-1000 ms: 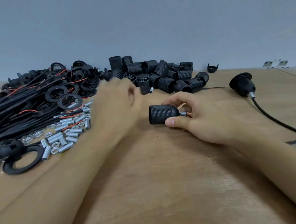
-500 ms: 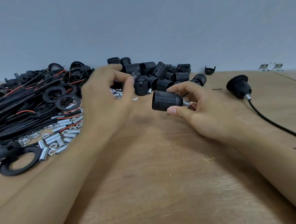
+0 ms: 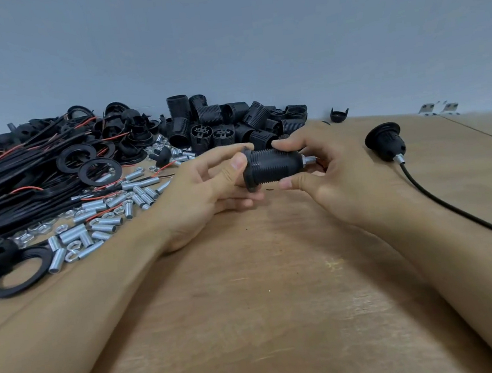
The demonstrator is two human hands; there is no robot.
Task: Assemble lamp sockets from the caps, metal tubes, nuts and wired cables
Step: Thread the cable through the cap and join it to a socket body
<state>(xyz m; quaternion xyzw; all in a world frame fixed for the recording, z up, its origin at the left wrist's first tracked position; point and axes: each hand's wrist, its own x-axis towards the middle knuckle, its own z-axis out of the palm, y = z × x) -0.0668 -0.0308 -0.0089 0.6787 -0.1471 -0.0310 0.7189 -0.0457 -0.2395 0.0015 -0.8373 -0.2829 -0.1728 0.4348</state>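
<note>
Both hands grasp one threaded socket (image 3: 273, 165) above mid-worktop (image 3: 253, 322): left hand (image 3: 205, 187) pinches its ring end, right hand (image 3: 325, 172) grips the metal-tube end. Finished socket (image 3: 385, 141) lies near right edge.

Two hands, left hand (image 3: 205, 187) and right hand (image 3: 328, 174), hold a black threaded socket (image 3: 273, 165) above a wooden worktop (image 3: 251, 307); parts piled toward its far-left corner.

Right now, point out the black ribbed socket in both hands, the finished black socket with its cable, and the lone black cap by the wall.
Black ribbed socket (image 3: 273, 165), head view, threaded barrel.
Finished black socket (image 3: 386, 144), head view, body.
Lone black cap (image 3: 339, 115), head view, centre.
</note>
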